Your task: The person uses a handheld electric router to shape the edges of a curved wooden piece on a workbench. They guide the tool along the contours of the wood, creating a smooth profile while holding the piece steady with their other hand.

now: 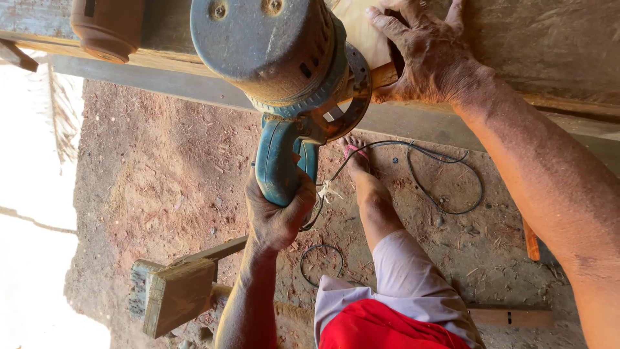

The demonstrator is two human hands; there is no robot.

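My left hand (278, 216) is shut around the teal handle of a dusty electric power saw (281, 58). The saw's round motor housing faces me, and its metal blade guard (354, 97) rests against the wooden bench (549, 45) at the top. My right hand (429, 58) lies flat with spread fingers on a pale wood piece (358, 35) on the bench, just right of the saw's guard. My right forearm runs down to the right edge.
A black power cable (445, 181) loops over the sawdust-covered dirt floor. My bare leg and foot (361, 174) stand below the bench. A wooden block on a stand (174, 294) sits at lower left, a brown object (106, 26) lies on the bench, and a wood stick (510, 317) lies at lower right.
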